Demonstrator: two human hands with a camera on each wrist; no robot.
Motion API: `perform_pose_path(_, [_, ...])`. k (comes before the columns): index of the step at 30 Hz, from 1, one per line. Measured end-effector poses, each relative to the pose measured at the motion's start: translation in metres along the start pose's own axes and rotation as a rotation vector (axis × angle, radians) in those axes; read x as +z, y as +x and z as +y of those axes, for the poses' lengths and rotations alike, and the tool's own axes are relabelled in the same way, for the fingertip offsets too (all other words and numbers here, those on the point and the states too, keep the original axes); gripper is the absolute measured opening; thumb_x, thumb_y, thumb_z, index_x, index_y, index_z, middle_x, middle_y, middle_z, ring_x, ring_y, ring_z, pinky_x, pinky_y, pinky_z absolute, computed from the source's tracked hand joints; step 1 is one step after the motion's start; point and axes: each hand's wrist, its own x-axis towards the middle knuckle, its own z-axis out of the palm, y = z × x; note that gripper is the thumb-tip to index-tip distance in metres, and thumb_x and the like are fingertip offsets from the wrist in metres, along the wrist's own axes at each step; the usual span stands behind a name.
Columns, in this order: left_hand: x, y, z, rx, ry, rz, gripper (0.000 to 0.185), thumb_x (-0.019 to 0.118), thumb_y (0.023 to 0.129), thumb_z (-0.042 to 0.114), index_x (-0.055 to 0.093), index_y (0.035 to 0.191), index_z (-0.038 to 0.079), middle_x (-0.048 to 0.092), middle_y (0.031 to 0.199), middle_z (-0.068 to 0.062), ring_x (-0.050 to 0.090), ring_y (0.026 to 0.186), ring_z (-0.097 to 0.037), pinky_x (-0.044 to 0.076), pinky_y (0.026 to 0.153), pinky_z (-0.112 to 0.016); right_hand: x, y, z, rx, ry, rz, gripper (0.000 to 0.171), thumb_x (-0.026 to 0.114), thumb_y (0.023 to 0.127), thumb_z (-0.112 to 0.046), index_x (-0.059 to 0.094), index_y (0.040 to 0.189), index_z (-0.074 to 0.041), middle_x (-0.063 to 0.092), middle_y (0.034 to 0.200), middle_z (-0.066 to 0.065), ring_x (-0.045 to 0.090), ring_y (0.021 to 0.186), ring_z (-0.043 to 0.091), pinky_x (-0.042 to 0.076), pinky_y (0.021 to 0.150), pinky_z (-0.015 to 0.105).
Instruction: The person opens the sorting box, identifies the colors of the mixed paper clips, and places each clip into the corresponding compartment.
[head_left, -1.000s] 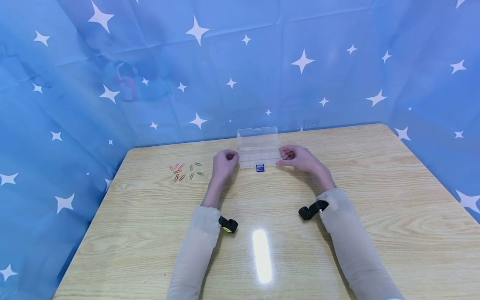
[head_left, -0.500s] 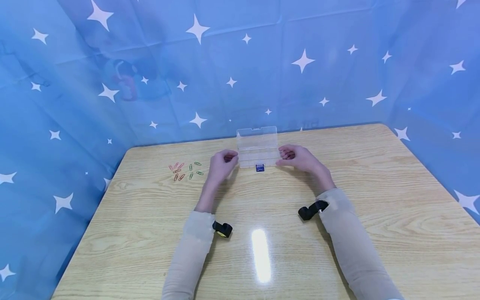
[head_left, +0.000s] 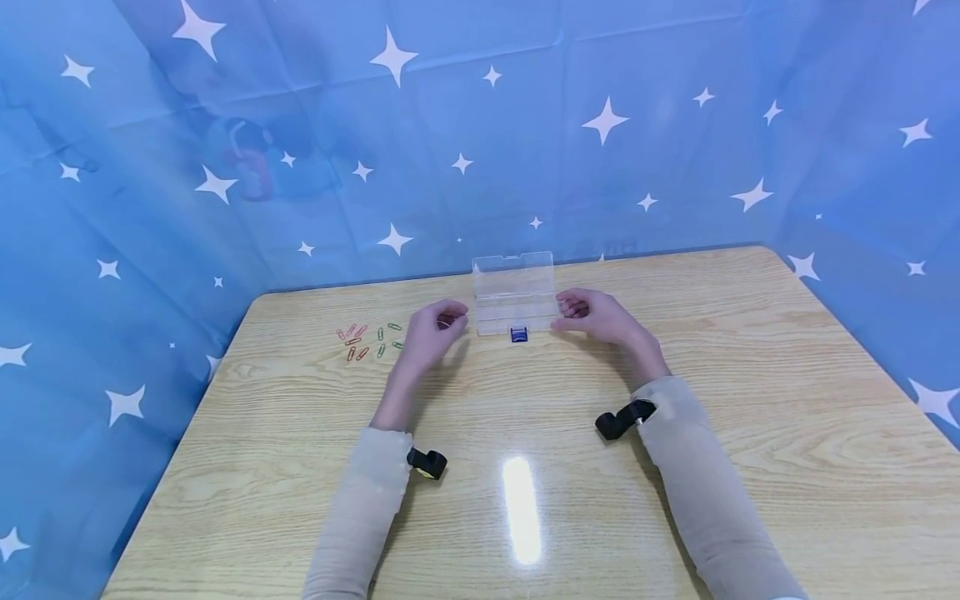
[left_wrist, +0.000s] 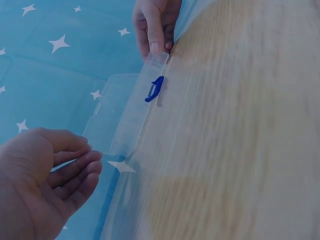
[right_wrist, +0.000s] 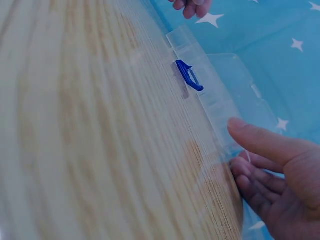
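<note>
A clear plastic storage box [head_left: 513, 308] stands at the back of the table, its lid raised. A blue latch [head_left: 519, 335] is on its front side. My right hand [head_left: 600, 317] holds the box's right end, with the thumb [right_wrist: 239, 126] at the front corner and the other fingers curled behind. My left hand [head_left: 437, 327] is just left of the box, a small gap between them, its fingers loosely bent and holding nothing. Several pink and red paper clips [head_left: 352, 342] and green paper clips [head_left: 381, 334] lie left of my left hand, one green clip partly hidden by it.
The wooden table [head_left: 570, 492] has a bright light reflection [head_left: 522, 508] near its front. A blue cloth with white stars [head_left: 510, 125] hangs behind and along the sides. Black wrist cameras [head_left: 427, 463] are strapped at both sleeves.
My left hand has come away from the box's left side and shifted left toward the paper clips. My right hand stays at the box's right end.
</note>
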Motion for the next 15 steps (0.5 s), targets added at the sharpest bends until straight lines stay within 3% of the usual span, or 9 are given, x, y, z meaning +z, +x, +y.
perform_pose_path(15, [-0.027,-0.012,-0.014,-0.001,0.068,0.03,0.024,0.065,0.096,0.006,0.069,0.116,-0.007,0.071,0.102,-0.017,0.065,0.091,-0.028,0.054,0.083,-0.037,0.0,-0.001,-0.002,0.012,-0.014,0.009,0.063,0.077,0.092,-0.026,0.051,0.141,0.003,0.061,0.12,0.017,0.057,0.11,0.03,0.046,0.1,0.044])
